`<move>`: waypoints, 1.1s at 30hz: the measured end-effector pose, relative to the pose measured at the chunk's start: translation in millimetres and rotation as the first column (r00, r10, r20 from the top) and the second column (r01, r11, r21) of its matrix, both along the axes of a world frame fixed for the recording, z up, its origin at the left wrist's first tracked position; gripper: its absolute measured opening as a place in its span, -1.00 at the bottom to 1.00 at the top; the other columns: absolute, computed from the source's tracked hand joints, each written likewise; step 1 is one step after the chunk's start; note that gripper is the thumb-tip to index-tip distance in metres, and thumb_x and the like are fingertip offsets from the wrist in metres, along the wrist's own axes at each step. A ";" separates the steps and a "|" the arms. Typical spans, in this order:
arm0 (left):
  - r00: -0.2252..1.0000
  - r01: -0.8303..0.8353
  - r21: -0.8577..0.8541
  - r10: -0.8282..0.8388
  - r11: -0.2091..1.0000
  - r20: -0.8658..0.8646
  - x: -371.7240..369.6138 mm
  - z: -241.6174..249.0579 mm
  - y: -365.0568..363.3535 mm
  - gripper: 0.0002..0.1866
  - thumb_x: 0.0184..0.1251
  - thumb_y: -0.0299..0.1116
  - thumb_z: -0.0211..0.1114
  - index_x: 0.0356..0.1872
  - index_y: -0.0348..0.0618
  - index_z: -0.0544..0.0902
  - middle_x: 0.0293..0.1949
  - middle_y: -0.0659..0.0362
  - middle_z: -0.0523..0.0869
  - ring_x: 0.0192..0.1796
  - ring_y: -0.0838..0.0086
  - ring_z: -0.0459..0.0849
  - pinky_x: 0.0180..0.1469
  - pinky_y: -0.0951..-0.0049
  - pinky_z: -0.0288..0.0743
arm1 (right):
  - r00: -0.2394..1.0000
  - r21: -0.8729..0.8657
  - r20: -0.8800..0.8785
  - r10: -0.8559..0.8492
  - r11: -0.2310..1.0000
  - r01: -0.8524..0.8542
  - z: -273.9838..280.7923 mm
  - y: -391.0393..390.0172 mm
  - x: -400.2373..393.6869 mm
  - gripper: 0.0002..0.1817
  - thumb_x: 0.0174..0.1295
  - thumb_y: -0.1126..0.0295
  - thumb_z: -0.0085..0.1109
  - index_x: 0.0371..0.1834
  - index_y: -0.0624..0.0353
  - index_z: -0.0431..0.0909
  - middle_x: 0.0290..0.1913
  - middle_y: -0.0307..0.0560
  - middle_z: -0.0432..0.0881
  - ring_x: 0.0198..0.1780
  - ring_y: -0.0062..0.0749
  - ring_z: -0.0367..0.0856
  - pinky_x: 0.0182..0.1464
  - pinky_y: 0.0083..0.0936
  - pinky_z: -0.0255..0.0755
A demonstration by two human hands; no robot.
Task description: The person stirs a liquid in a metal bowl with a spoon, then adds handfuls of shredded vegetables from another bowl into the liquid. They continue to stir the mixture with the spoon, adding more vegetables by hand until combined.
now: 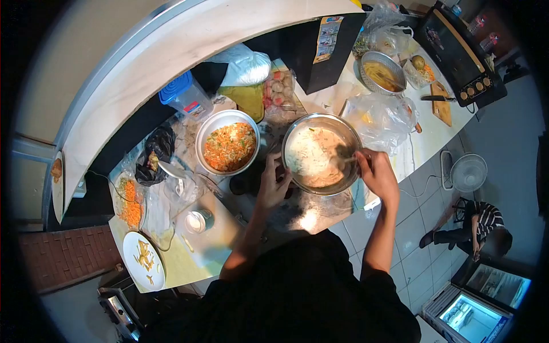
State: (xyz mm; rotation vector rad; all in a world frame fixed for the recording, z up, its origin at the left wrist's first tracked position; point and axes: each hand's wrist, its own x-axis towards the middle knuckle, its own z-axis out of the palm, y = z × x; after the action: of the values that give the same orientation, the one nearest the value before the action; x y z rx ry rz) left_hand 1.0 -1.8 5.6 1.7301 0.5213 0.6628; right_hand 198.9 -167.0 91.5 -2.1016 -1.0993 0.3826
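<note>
Mixing step, I judge: the left hand (273, 186) steadies the round steel bowl of pale batter (321, 153), fingers gripping its rim; the right hand (374, 171), fingers closed on a utensil, must stir evenly.

The person wears a black short-sleeved top. Both forearms are bare below it. The left hand (273, 186) and right hand (376, 174) carry no gloves, rings or watch that show
</note>
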 end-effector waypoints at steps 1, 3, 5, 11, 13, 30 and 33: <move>1.000 0.003 0.000 -0.003 1.000 0.001 -0.4 -1.8 -0.2 -0.61 0.38 -0.58 0.13 0.16 -0.27 0.25 -0.19 0.00 0.64 -0.12 0.50 0.62 -0.11 0.46 0.57 | 1.000 0.000 0.001 -0.003 1.000 0.003 -1.8 9.2 0.1 -0.77 0.35 0.45 0.02 -0.35 0.42 0.58 -0.66 0.03 0.51 -0.62 -0.31 0.52 -0.47 -0.39 0.39; 1.000 0.007 -0.116 -0.008 0.993 -0.004 -1.1 -6.8 0.5 -0.62 0.40 -0.56 0.13 0.16 -0.26 0.25 -0.19 0.00 0.64 -0.11 0.48 0.63 -0.12 0.44 0.58 | 0.976 0.203 0.178 -0.126 0.975 0.088 -14.1 30.5 -5.1 -0.82 0.30 0.49 0.05 -0.31 0.41 0.59 -0.61 0.14 0.54 -0.60 -0.15 0.52 -0.46 -0.33 0.39; 1.000 0.011 -0.152 -0.012 0.988 -0.006 -0.4 -0.1 -1.3 -0.62 0.40 -0.56 0.13 0.16 -0.26 0.25 -0.19 0.00 0.64 -0.11 0.48 0.63 -0.13 0.45 0.58 | 0.991 0.278 0.089 -0.100 0.958 0.071 -30.9 45.8 -15.8 -0.85 0.24 0.51 0.09 -0.27 0.41 0.59 -0.50 0.23 0.57 -0.51 -0.02 0.54 -0.37 -0.29 0.41; 1.000 0.010 -0.073 -0.012 0.997 -0.017 -0.8 -3.3 2.1 -0.61 0.40 -0.56 0.13 0.16 -0.28 0.24 -0.19 0.00 0.63 -0.13 0.49 0.63 -0.16 0.46 0.59 | 0.975 0.100 -0.092 0.202 0.976 -0.193 -8.7 13.5 -29.2 -0.82 0.33 0.49 0.05 -0.26 0.46 0.56 -0.47 0.15 0.58 -0.46 -0.15 0.56 -0.36 -0.35 0.41; 1.000 0.019 0.029 -0.018 0.999 -0.019 -2.2 -6.8 3.9 -0.61 0.40 -0.55 0.13 0.16 -0.28 0.24 -0.19 0.00 0.62 -0.14 0.49 0.63 -0.16 0.45 0.60 | 0.964 0.016 -0.165 0.210 0.978 -0.210 -5.9 -1.4 -16.9 -0.80 0.35 0.47 0.04 -0.27 0.45 0.57 -0.52 0.10 0.58 -0.51 -0.25 0.56 -0.42 -0.38 0.40; 1.000 0.027 -0.061 -0.028 0.998 -0.013 -1.0 -5.7 2.5 -0.60 0.38 -0.57 0.14 0.16 -0.27 0.23 -0.18 0.04 0.61 -0.16 0.54 0.60 -0.15 0.49 0.56 | 0.963 0.016 -0.196 0.182 0.983 -0.183 -1.2 -1.6 -10.1 -0.81 0.35 0.49 0.06 -0.24 0.42 0.61 -0.50 0.04 0.60 -0.50 -0.36 0.58 -0.37 -0.45 0.45; 0.998 0.012 -0.080 -0.016 0.997 -0.053 -1.2 -1.4 0.8 -0.60 0.38 -0.58 0.13 0.16 -0.26 0.22 -0.20 0.05 0.61 -0.14 0.52 0.61 -0.15 0.49 0.57 | 0.999 0.118 -0.007 0.051 0.992 -0.050 9.4 0.4 -5.7 -0.81 0.34 0.49 0.06 -0.21 0.43 0.61 -0.49 0.05 0.60 -0.50 -0.34 0.58 -0.35 -0.44 0.45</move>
State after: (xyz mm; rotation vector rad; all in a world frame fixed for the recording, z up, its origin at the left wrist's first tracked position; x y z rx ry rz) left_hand -0.1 -1.0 4.2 1.6791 0.5654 0.5796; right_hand 193.2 -166.5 100.9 -1.9694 -1.1429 0.3434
